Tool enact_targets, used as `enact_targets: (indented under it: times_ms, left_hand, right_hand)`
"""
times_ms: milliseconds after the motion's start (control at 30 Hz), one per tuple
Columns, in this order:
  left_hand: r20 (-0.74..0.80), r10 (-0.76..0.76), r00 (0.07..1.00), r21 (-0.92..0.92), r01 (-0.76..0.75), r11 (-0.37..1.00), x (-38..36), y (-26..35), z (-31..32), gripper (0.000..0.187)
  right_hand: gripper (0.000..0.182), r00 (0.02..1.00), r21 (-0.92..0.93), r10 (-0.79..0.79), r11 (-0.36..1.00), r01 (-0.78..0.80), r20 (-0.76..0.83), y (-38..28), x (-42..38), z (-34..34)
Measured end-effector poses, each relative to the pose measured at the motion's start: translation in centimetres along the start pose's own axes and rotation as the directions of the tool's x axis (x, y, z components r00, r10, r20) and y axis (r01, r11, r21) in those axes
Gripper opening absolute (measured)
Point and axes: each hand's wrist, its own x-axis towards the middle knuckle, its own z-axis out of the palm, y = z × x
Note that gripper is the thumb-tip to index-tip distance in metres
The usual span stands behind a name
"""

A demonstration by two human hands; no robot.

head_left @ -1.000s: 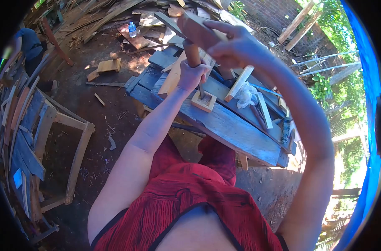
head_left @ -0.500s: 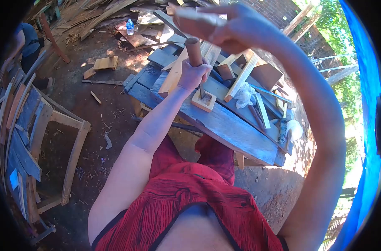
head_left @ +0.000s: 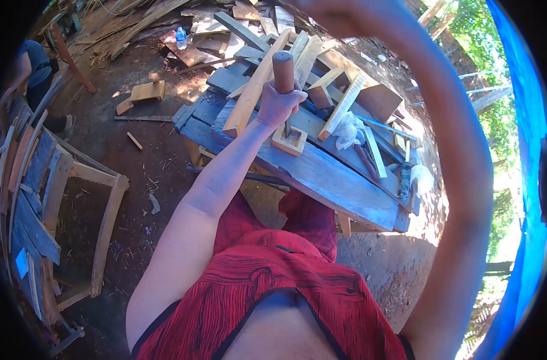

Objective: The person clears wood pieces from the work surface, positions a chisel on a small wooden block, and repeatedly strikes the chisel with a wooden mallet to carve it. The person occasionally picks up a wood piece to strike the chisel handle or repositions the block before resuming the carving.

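My left hand (head_left: pixel 279 103) is wrapped round the thick round wooden handle of a chisel (head_left: pixel 283 73), held nearly upright. Its blade reaches down to a small, pale wooden block (head_left: pixel 289 140) with a rectangular hollow, lying on the workbench (head_left: pixel 339 180). The exact contact of the tip is hard to see. High above the bench, my right hand (head_left: pixel 351 17) is blurred and cut off by the top edge of the view, so its fingers and anything in them are hidden.
Wooden beams (head_left: pixel 258 84), a clear plastic bag (head_left: pixel 348 131) and offcuts lie across the bench. Farther back stands a water bottle (head_left: pixel 181 38). A wooden frame (head_left: pixel 108 234) and stacked boards are at left, near another person (head_left: pixel 36 66). A blue tarp (head_left: pixel 519 150) hangs at right.
My right hand has risen out through the top of the view; earlier it held a blurred wooden piece above the chisel. My left hand keeps its hold on the handle.
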Motion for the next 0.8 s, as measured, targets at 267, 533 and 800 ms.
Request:
enact_targets:
  times_ms: [267, 533, 800]
  left_hand:
    - [0.001, 0.021, 1.0, -0.018, -0.021, 1.0, -0.2, 0.6, 0.5, 0.011]
    - [0.056, 0.01, 0.998, 0.03, -0.012, 0.999, -0.2, 0.7, 1.3, 0.011]
    - [0.077, 0.015, 0.997, 0.087, -0.022, 0.996, -0.6, 0.4, 1.6, 0.01]
  right_hand:
    - [0.033, 0.928, 0.001, 0.371, 0.929, -0.371, -0.025, -3.6, -3.7, 2.8]
    - [0.058, 0.83, 0.078, 0.55, 0.827, -0.557, 0.099, -6.7, -4.3, 0.1]
    - [0.07, 0.789, 0.458, 0.614, 0.699, -0.55, 0.011, -5.1, -13.1, 3.2]
